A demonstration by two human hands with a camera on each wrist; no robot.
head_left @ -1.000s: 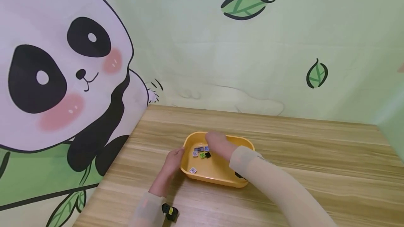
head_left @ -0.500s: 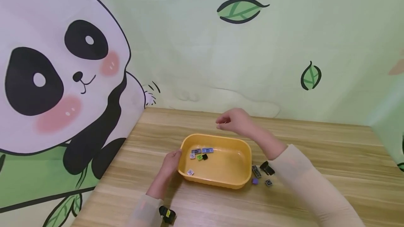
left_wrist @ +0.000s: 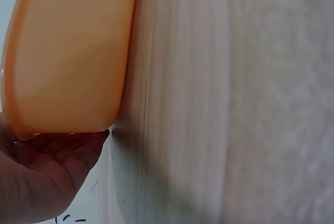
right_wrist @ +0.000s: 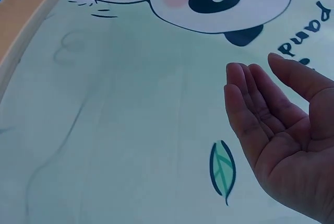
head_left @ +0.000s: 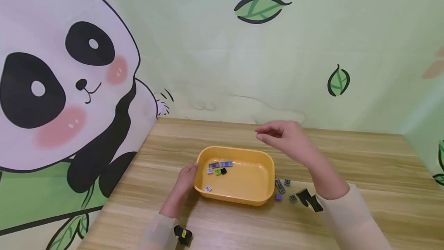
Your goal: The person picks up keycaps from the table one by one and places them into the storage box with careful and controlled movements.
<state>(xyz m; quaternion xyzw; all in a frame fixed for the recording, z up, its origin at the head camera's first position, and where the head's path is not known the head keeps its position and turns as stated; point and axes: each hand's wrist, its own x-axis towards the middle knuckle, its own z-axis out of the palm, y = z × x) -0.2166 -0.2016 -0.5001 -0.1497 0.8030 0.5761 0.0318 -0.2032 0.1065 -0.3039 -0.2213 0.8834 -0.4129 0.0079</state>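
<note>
A yellow plastic basin (head_left: 249, 176) stands on the table. My left hand (head_left: 185, 179) grips its left end, with fingers against the outer wall (left_wrist: 68, 98) in the left wrist view. Small pieces like toy bricks lie inside the basin, towards its left: a blue strip (head_left: 226, 164), a grey-blue strip (head_left: 214, 165), a green piece (head_left: 217, 171), a black piece (head_left: 223, 171) and two white ones, one of them (head_left: 207, 188) near the front. Raised beyond the basin's right back corner, my right hand (head_left: 286, 138) has loosely bent fingers and an empty palm, as the right wrist view confirms.
Right of the basin lie a long grey piece (head_left: 280, 186), two small grey squares, one (head_left: 293, 198) nearer me, and a purple piece (head_left: 278, 196). Black wrist cameras sit at both sleeves. A panda-printed cloth (head_left: 194, 49) rises behind the wooden table (head_left: 374, 161).
My right hand has come up out of the basin and moved right, uncovering the pieces on the table beside it. My left hand has stayed on the basin's left end.
</note>
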